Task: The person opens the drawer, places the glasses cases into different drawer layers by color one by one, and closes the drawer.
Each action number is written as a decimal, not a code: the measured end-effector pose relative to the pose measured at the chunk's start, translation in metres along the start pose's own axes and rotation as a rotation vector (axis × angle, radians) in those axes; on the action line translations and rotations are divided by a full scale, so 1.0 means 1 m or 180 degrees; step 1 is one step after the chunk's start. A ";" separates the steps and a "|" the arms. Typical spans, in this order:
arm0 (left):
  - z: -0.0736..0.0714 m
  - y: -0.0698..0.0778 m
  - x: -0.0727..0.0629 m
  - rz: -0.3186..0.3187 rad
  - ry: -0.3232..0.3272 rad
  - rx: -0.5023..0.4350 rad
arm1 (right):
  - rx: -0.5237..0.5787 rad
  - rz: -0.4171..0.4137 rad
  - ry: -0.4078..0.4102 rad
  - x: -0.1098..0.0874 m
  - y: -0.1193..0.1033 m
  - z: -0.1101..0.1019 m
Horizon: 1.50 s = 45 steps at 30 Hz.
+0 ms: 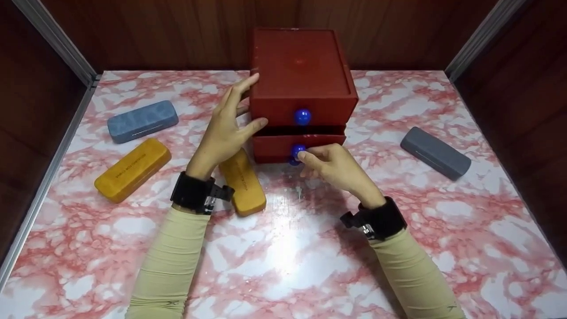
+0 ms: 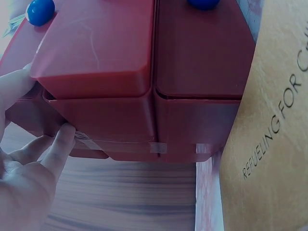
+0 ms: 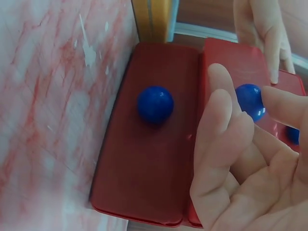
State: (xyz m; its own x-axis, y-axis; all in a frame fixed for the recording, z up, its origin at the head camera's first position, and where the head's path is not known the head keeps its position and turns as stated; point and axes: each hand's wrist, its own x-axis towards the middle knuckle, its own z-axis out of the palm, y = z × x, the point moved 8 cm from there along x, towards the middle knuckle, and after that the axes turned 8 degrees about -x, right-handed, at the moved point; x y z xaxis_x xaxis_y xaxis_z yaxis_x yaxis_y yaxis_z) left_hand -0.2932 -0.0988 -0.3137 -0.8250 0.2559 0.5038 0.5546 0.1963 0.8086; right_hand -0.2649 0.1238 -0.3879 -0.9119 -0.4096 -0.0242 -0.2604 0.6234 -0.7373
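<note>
On the yellow case (image 2: 269, 125) at the right of the left-wrist view, "REFUELING FOR C" can be read in dark capitals, the rest being cut off by the frame edge. Similar lettering is printed on the second yellow case (image 1: 133, 170), at the left of the head view, but is too small there to be read surely.

The glossy red drawer unit (image 1: 301, 66), boxy and plastic-looking, is placed at upper centre of the head view. Its middle drawer (image 1: 275, 149) is pulled slightly forward, and that drawer's round, shiny blue knob (image 1: 299, 149) is pinched between thumb and fingers of the right hand (image 1: 339, 167). The left hand (image 1: 226, 124) is spread against the unit's left side, with the thumb laid on the front. Clear tape (image 2: 86, 140) is stuck along the drawer side.

A mottled blue case (image 1: 142, 122) is seen at upper left and a smooth grey case (image 1: 436, 153) at right, both oblong with rounded edges, on the pink-and-white marbled tabletop (image 1: 487, 248).
</note>
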 end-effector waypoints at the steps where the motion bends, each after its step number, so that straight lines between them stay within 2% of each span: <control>1: 0.000 -0.004 0.000 -0.0010 0.0001 0.0011 | -0.0011 -0.0002 -0.0022 -0.001 -0.001 0.000; 4: -0.001 -0.007 0.000 -0.0026 0.0007 0.0021 | -0.0065 0.0004 -0.0074 -0.004 -0.003 0.000; 9: -0.001 0.000 -0.001 -0.0053 0.0005 0.0008 | -0.0108 -0.0021 -0.0104 -0.007 -0.006 0.000; 13: 0.000 -0.008 0.001 -0.0066 0.0006 0.0023 | -0.0132 -0.0047 -0.0151 -0.009 -0.008 0.000; 17: 0.000 -0.013 0.003 -0.0022 -0.0004 0.0008 | -0.0192 -0.0083 -0.0197 -0.011 -0.009 0.000; 27: -0.001 -0.011 0.002 0.0221 -0.0018 0.0056 | -0.0237 -0.0166 -0.0230 -0.016 -0.010 0.003; 35: -0.002 -0.015 0.002 0.0028 -0.0006 0.0006 | -0.0304 -0.0222 -0.0197 -0.020 -0.013 0.005; 45: 0.000 -0.011 0.002 0.0083 0.0007 -0.0002 | -0.0461 -0.0271 -0.0100 -0.031 -0.016 0.005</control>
State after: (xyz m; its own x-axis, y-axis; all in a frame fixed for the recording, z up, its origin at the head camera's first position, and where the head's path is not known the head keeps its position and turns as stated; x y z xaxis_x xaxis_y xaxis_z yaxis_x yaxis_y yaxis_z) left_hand -0.3011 -0.1002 -0.3217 -0.8106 0.2589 0.5252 0.5758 0.1891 0.7954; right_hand -0.2304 0.1233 -0.3793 -0.8749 -0.4841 0.0114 -0.3813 0.6742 -0.6326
